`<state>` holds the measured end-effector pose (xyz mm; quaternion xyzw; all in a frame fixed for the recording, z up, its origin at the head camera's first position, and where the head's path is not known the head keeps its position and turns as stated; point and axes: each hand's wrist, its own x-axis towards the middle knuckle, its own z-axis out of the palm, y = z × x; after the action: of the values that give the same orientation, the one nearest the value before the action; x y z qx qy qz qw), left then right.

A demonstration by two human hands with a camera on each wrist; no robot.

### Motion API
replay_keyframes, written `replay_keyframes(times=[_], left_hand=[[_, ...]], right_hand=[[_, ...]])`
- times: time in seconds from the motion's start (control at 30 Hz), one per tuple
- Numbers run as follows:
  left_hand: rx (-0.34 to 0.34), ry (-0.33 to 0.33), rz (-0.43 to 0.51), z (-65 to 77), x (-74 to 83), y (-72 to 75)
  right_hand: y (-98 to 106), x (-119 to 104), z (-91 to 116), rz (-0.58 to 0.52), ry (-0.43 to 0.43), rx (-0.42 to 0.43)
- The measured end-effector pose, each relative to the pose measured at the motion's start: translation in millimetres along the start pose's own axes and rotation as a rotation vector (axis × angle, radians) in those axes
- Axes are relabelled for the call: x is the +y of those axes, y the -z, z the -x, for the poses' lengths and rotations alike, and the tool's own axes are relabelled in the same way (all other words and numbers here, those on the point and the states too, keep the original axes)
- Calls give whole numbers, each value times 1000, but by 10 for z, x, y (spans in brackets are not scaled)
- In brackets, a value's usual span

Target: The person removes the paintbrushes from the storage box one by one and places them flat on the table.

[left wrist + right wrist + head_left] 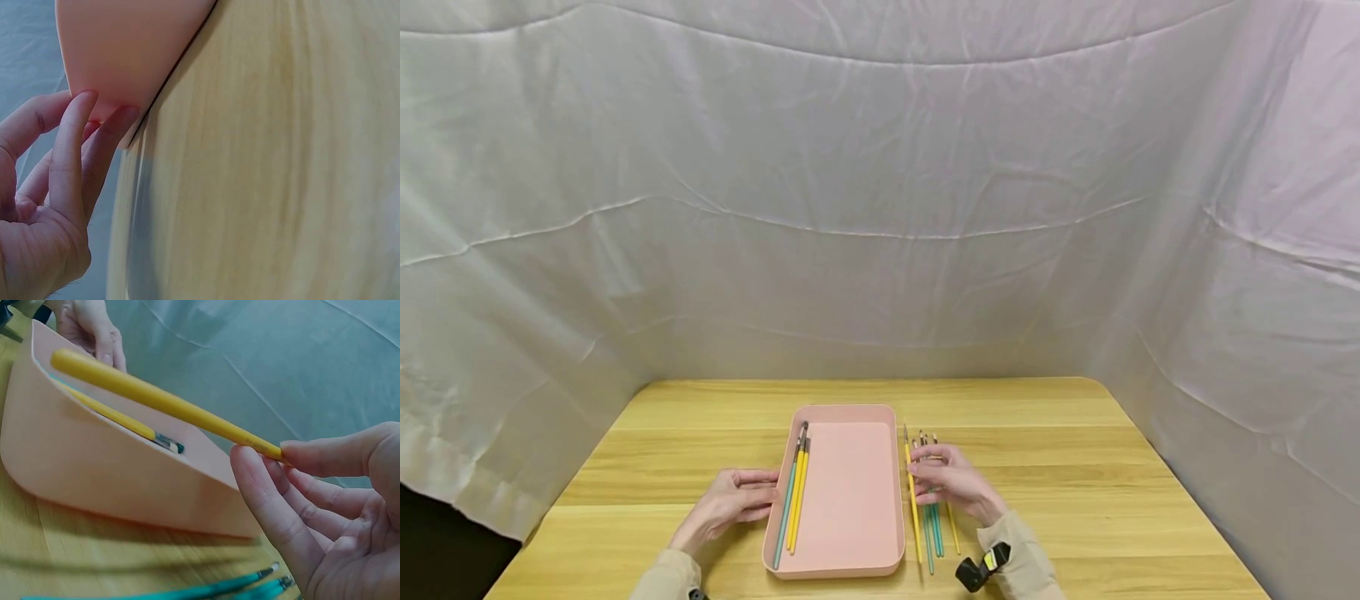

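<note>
Right hand (952,482) at the right side of a shallow pink rectangular tray (852,500) with rounded corners. Thumb and fingertips of this hand pinch a slim paintbrush with a glossy yellow handle (169,406), bristle end pointing away from the person, handle butt toward the body. The brush lies just outside the tray's right wall in the head view; in the right wrist view it appears raised off the table, though its bristle end is hidden there behind the fingers.

Left hand (726,504) at the tray's left wall, fingers extended and somewhat apart, fingertips touching the outer face.

Inside the tray, along its left wall: one teal-handled paintbrush (785,517) and two yellow-handled paintbrushes (799,504), side by side, dark bristle ends at the far end.

On the pale wood-grain table (1075,500), partly under the right hand: what look like three teal-handled brushes (937,533), close together, and another yellow-handled brush (953,529) to their right. The hand covers their middles, so the count is fair rather than certain.

Cream sleeves (1030,558) on both arms; black strapped device (973,575) at the right wrist. Creased grey-white fabric (850,167) hangs behind the table.
</note>
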<state>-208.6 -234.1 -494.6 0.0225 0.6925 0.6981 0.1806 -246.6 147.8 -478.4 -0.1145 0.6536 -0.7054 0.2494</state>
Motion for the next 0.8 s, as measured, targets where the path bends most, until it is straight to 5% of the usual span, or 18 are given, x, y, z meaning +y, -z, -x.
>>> replay_keyframes(times=[0.3, 0.8], left_hand=[[4, 2, 2, 3, -3, 1], [5, 8, -2, -11, -13, 9]], right_hand=[[200, 29, 59, -40, 3, -39], [471, 118, 172, 40, -6, -14]])
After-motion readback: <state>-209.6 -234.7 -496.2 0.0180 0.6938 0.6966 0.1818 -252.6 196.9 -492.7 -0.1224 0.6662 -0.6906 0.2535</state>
